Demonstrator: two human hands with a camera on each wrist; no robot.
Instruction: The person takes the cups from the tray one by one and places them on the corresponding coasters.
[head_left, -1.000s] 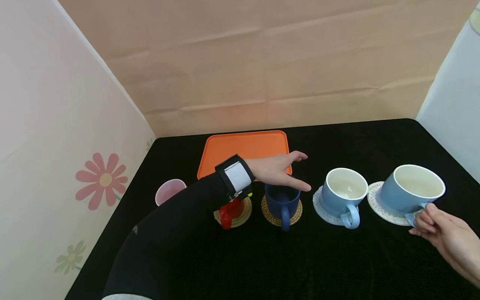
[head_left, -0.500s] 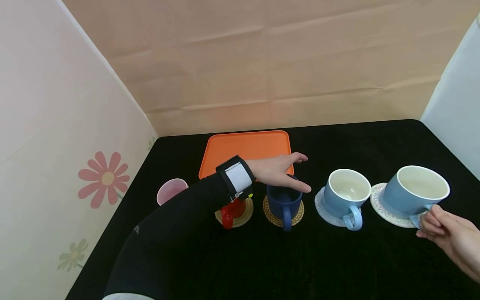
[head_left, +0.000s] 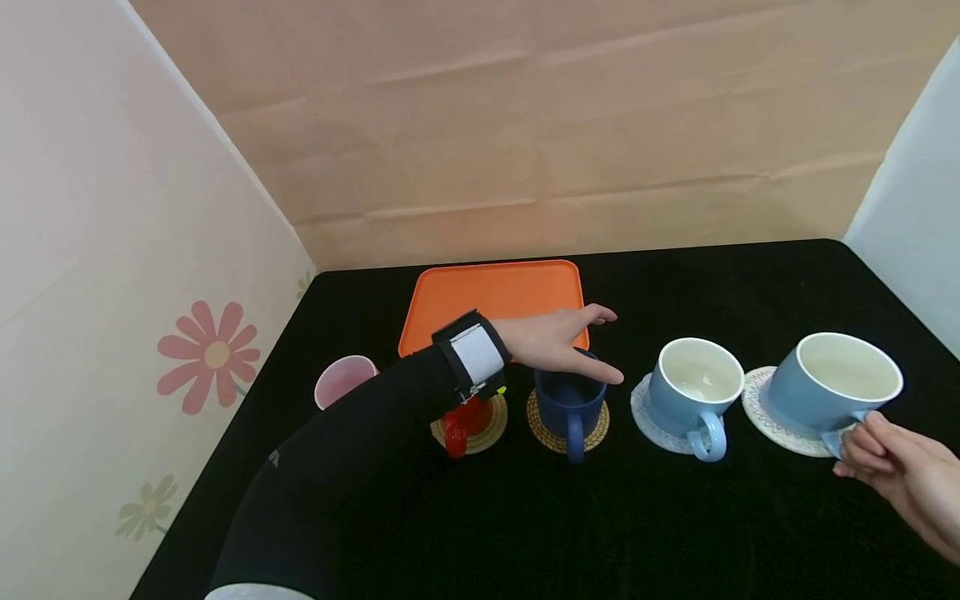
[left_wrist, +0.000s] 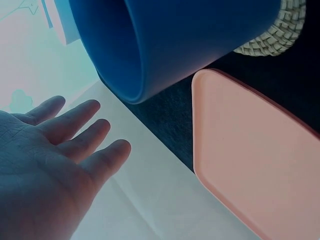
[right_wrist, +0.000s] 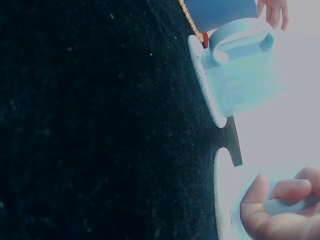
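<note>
At the far right of the head view, my right hand (head_left: 896, 475) grips the handle of a wide light blue mug (head_left: 810, 396), thumb on top and fingers curled around it. That mug stands on a white patterned coaster (head_left: 757, 404). In the right wrist view the fingers (right_wrist: 290, 190) wrap the handle. My left hand (head_left: 551, 340) hangs above the far rim of a dark blue mug (head_left: 557, 408), fingers and thumb spread, holding nothing. This mug is on a woven coaster (head_left: 596, 429). In the left wrist view the palm faces the camera, apart from the mug.
Between the hands stands another light blue mug (head_left: 678, 408) on a pale coaster (head_left: 645, 421). A red mug (head_left: 455, 437), partly under my left sleeve, sits on a woven coaster (head_left: 491, 429). A pink cup (head_left: 341, 381) is farther left. An orange tray (head_left: 495, 292) lies behind.
The view has shifted slightly, so the mugs appear a little farther right. Both hands keep their poses, the right still on the mug handle.
</note>
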